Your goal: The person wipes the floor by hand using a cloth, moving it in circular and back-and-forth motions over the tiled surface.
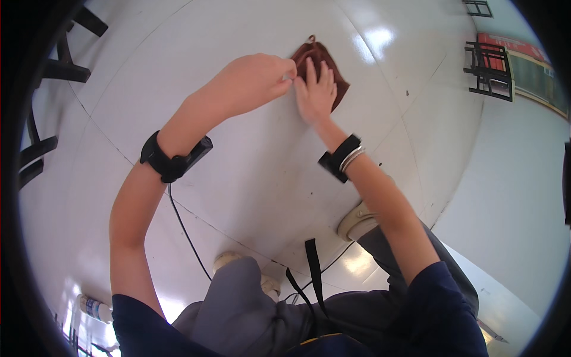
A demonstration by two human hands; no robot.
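Observation:
A reddish-brown cloth (340, 89) lies creased on the pale tiled floor, a small loop at its far corner. My left hand (263, 78) is at the cloth's left edge, thumb and forefinger closed together on it; the fingertips are small in view. Flat on top of the cloth rests my right hand (316, 89), its fingers spread and nothing gripped. Black straps with small devices go around both wrists, and the right wrist also wears light bracelets.
Dark furniture legs (67, 71) stand at the left rim. A black chair or rack (490, 71) is by the right wall. From the left wrist device a thin cable (187, 234) runs down past my shoes. A white labelled bottle (94, 309) lies at lower left.

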